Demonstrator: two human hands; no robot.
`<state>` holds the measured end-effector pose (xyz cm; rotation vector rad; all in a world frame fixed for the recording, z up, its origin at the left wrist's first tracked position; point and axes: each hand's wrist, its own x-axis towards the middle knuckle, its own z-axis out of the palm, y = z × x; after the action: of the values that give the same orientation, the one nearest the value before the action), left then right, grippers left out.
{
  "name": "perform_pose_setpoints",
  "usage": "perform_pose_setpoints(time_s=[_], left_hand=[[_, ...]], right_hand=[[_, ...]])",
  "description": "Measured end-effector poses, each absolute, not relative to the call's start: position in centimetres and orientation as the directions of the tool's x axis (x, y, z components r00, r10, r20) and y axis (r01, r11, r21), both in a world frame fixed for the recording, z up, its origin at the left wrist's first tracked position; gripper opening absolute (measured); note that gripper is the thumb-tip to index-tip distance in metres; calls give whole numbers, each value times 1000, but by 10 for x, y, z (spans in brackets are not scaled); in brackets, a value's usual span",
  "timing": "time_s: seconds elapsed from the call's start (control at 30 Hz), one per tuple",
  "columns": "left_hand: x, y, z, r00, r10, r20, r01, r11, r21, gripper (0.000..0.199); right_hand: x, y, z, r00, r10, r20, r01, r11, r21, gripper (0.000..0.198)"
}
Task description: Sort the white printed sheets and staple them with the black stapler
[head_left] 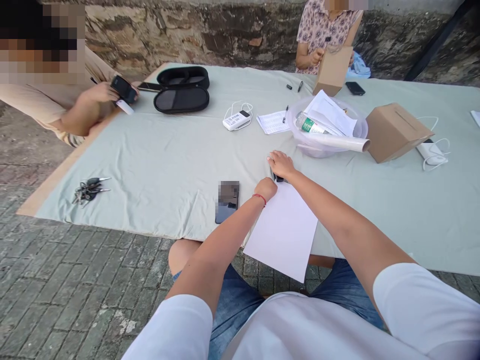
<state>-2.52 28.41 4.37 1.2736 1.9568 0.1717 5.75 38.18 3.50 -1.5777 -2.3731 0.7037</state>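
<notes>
A white sheet of paper (285,222) lies before me, its near end jutting past the table edge. At its far left corner is my left hand (265,188), closed on the paper, a red cord round the wrist. My right hand (281,164) is pressed down over a small black tool (278,178) at the paper's far edge. The tool looks like a stapler or hole punch, mostly hidden under my fingers. Left of my forearm a dark phone (227,202) lies flat.
Keys (90,190) lie at left. Beyond my hands stand a plastic basin (300,145) with papers and a bottle, and a cardboard box (397,131). A white power strip (237,120) and an open black case (182,100) lie farther back. Two people sit around the cloth-covered table (168,165).
</notes>
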Motion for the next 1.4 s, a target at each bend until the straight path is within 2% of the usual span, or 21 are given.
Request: perform_pose_setpoints(time_s=[0.13,0.47,0.83,1.17,1.4], left_hand=[[-24,286,46,-169,829,-532,752,458,474,25],[-28,285,49,-96,848,-521,782,388,488,29],[-25,285,49,-140,835,-533,773,428,468,26],[-26,286,48,-108,845,-524,788,393,473,30],[-24,282,45,-59,894,-444,830,291,476,34]], right_hand=[[46,380,32,-358,918,-171,840,236,-489,51],[50,378,23,-331,940,-82,845,256,-470,42],[45,379,24,-272,949,-159,867,170,-468,38],[50,370,20,-283,958,-50,873,235,-427,44],[50,364,19,-287,958,10,866,264,-425,43]])
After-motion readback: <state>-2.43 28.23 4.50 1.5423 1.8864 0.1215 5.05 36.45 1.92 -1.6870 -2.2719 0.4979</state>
